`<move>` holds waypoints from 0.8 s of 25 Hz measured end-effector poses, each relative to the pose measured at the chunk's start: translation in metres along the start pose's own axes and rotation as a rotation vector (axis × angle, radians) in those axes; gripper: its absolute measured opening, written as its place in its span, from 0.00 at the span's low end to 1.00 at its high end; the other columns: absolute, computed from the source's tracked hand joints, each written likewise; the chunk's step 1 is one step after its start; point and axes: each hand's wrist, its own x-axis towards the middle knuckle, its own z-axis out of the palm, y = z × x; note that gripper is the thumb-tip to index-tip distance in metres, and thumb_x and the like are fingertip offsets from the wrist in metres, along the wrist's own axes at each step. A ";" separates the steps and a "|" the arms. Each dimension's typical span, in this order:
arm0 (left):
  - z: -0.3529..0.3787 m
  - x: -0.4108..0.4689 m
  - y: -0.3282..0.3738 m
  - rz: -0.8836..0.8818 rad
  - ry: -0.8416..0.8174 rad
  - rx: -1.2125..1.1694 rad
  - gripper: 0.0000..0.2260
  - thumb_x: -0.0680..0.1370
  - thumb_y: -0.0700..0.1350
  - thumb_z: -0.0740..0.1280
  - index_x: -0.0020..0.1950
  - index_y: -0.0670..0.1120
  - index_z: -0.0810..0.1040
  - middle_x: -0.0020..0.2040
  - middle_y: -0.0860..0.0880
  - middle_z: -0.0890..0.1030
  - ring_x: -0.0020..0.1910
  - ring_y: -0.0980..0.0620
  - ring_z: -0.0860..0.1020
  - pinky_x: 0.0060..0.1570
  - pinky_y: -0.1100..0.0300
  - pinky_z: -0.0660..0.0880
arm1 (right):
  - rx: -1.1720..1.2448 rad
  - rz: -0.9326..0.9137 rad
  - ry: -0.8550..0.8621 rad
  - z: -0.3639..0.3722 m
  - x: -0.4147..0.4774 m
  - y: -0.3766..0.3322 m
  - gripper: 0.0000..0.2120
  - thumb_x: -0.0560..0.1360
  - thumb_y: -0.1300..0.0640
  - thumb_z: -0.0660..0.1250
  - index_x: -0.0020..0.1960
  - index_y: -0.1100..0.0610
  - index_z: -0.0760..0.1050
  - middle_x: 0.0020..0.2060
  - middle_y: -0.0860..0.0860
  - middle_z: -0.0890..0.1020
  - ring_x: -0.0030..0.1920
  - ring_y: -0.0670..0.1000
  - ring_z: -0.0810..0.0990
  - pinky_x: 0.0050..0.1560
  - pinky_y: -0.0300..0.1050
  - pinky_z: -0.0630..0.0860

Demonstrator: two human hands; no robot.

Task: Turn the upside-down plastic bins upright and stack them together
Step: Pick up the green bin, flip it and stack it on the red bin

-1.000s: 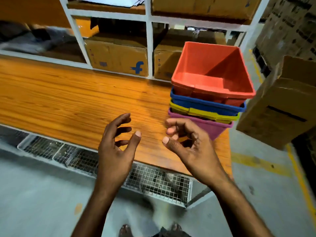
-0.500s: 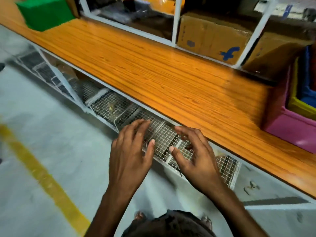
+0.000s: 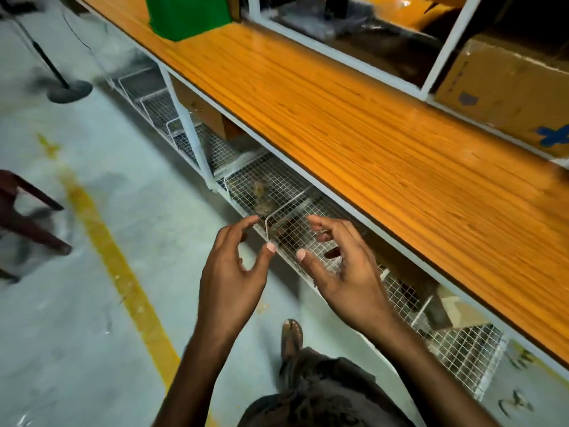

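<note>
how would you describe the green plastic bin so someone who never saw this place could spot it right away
Find the long orange wood-grain tabletop that runs along the white-framed shelf unit of brown cardboard boxes. Follow it to its far end at the top of the view, where the green plastic bin sits on the wood. It is the only bright green thing there.

Dim, even light; motion blur and wide-angle bending at edges

The long wooden tabletop [image 3: 354, 124] is orange with dark grain streaks. A solid green plastic bin [image 3: 187, 15] sits far left. The grey concrete floor [image 3: 77, 303] carries a yellow painted stripe [image 3: 123, 278].
</note>
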 end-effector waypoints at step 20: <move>-0.142 0.396 -0.150 -0.105 0.088 -0.071 0.17 0.78 0.47 0.73 0.65 0.60 0.76 0.63 0.63 0.77 0.60 0.65 0.77 0.49 0.61 0.76 | 0.132 -0.013 -0.071 0.241 0.410 -0.050 0.22 0.77 0.49 0.72 0.69 0.43 0.73 0.59 0.38 0.78 0.57 0.35 0.77 0.55 0.35 0.77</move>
